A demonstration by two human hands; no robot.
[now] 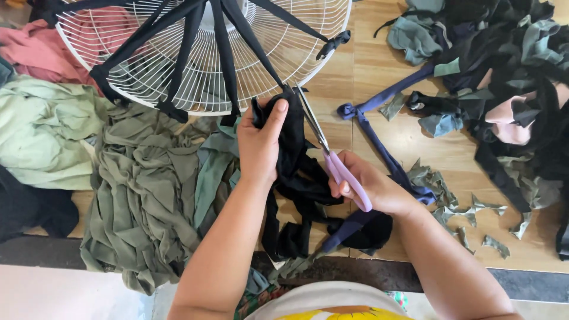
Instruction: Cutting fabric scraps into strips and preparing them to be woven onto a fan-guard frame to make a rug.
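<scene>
Gripping black cloth (290,154) in my left hand (259,145), my right hand (370,184) closes purple scissors (332,160) at its two o'clock edge; next, steady snipping.

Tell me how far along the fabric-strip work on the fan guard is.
Done: several black fabric strips already run across the white wire fan guard, knotted at its rim. In hand: the left hand grips a black cloth strip while the right hand holds purple-handled scissors against it. Left: much of the guard is bare, and olive green cloth lies uncut.
</scene>
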